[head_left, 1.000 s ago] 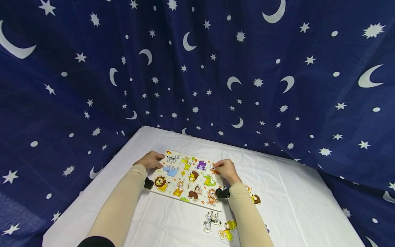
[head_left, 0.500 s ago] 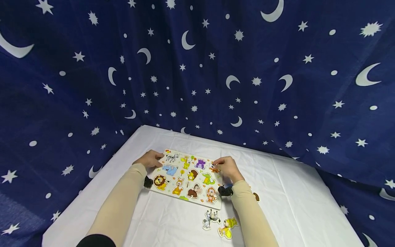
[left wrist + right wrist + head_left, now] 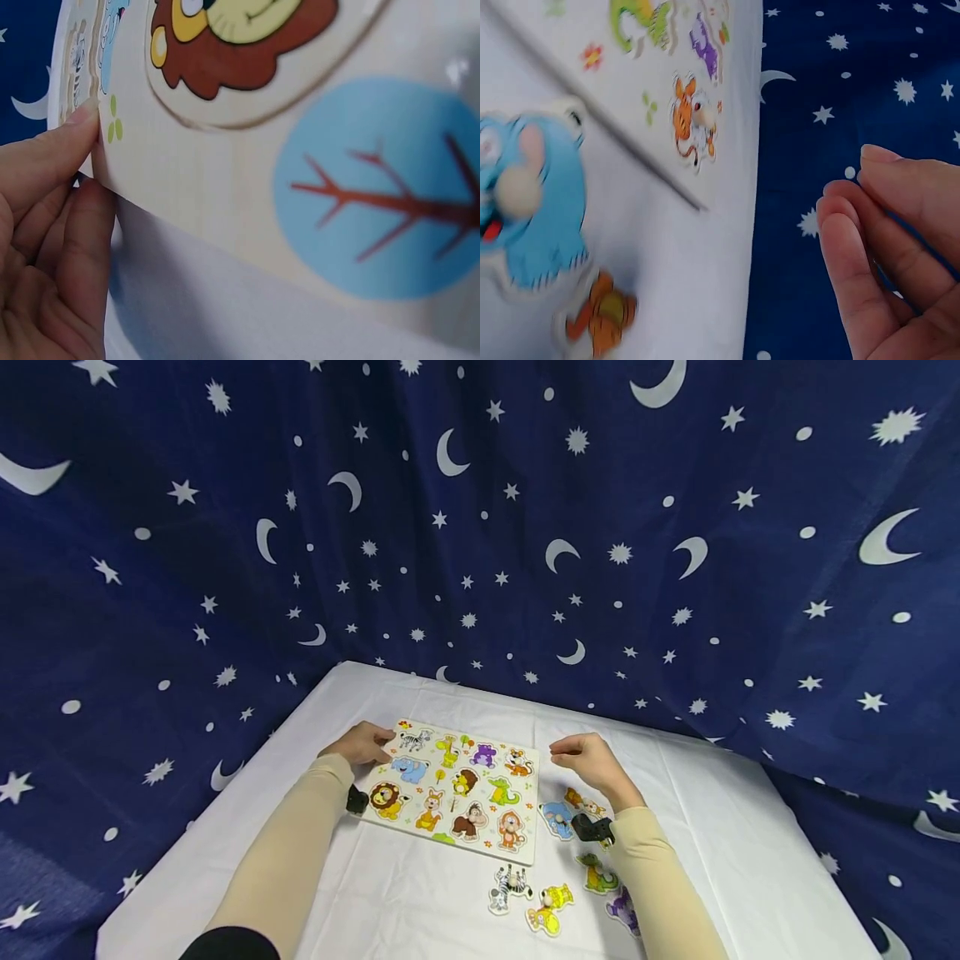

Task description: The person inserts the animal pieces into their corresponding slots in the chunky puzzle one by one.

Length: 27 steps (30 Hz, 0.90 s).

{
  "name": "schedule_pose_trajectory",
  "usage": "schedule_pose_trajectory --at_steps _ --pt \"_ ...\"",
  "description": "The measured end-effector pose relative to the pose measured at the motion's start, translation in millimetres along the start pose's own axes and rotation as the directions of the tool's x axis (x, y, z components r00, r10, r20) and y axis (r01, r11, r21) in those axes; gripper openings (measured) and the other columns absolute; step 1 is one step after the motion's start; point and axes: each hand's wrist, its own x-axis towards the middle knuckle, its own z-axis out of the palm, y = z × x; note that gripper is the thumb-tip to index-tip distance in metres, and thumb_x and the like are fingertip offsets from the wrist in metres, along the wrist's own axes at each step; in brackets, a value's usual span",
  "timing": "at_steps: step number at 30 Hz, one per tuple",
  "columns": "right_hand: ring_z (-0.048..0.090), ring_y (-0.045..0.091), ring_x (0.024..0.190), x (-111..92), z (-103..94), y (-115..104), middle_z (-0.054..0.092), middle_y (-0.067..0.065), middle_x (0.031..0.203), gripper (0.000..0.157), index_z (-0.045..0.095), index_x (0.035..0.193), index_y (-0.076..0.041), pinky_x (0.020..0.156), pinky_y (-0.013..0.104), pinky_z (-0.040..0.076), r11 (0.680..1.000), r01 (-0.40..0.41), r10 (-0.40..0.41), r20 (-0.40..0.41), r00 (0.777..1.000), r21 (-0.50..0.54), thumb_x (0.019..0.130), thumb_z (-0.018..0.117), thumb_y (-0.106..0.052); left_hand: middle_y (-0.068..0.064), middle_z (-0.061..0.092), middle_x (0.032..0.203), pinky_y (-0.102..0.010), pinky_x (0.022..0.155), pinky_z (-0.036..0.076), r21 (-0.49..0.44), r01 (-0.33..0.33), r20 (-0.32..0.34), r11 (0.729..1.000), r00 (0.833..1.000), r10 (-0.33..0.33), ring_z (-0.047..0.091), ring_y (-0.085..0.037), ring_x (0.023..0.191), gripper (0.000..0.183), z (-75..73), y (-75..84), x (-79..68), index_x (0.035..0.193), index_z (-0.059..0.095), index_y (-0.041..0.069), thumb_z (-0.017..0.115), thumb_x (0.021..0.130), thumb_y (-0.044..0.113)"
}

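Across the white-covered bench (image 3: 420, 902), the animal board (image 3: 409, 820) lies flat, with the left hand (image 3: 360, 744) at its far left corner, thumb on the top face and fingers curled against the edge, pinching it. Half a second ago the right hand (image 3: 592, 760) was at the tiger piece (image 3: 518, 763); now it has drawn back and hangs just beyond the board's right edge, fingers gently bent, tips close to the thumb, gripping nothing. The tiger piece stays behind in the upper right corner of the board, its knob showing from the right wrist, and looks seated, though whether it is fully down is hard to tell. That one piece therefore seems placed, and the right hand is free. Several loose pieces remain on the bench: the zebra (image 3: 511, 887) and giraffe (image 3: 543, 917) near the board's front edge, the elephant (image 3: 557, 818) just right of it, and the crocodile (image 3: 596, 873) and a purple animal (image 3: 624, 910) near the right forearm.
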Motion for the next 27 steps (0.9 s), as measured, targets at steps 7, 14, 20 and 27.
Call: schedule_pose_trajectory --at_steps 7,14,20,27 --pt "0.072 0.023 0.092 -21 -16.0 9 0.074 0.022 0.106 0.020 0.074 0.108 0.006 0.080 0.032 0.059 0.996 0.033 -0.031 0.023 0.999 -0.079 0.090 0.070 -0.003 -0.019 0.043 0.155 -0.048 0.120 0.033 -0.017 0.001 -0.006 1.000 1.000 -0.001 0.035 -0.038 0.147 0.063 1.5 -4.2 6.1 0.143 0.051 -0.001 0.075 0.086 0.006" --pt "0.070 0.020 0.089 -41 -19.7 28 0.075 0.019 0.102 0.024 0.072 0.111 0.008 0.076 0.032 0.058 0.990 -0.059 0.059 -0.003 0.998 -0.127 0.090 0.069 -0.003 -0.019 0.043 0.155 -0.048 0.119 0.035 -0.022 0.016 -0.016 1.000 1.000 -0.016 0.036 -0.039 0.146 0.063 2.2 -2.8 6.0 0.143 0.052 -0.001 0.076 0.085 0.005" --pt "0.067 0.015 0.081 -48 -14.2 42 0.075 0.016 0.095 0.025 0.072 0.107 0.008 0.070 0.028 0.055 0.978 -0.157 0.148 -0.076 0.986 -0.136 0.086 0.073 -0.005 -0.019 0.042 0.156 -0.048 0.119 0.034 -0.037 0.026 -0.016 0.999 1.000 -0.027 0.036 -0.039 0.146 0.062 3.5 -2.6 6.1 0.143 0.052 -0.002 0.075 0.085 0.003" --pt "0.064 0.017 0.075 -46 -4.8 48 0.073 0.010 0.086 0.021 0.073 0.097 0.005 0.064 0.032 0.053 0.952 -0.255 0.234 -0.133 0.963 -0.169 0.083 0.077 -0.010 -0.020 0.041 0.156 -0.048 0.118 0.036 -0.046 0.016 -0.015 0.999 1.000 -0.017 0.035 -0.040 0.146 0.062 3.8 -2.3 3.6 0.142 0.052 -0.003 0.075 0.085 0.002"
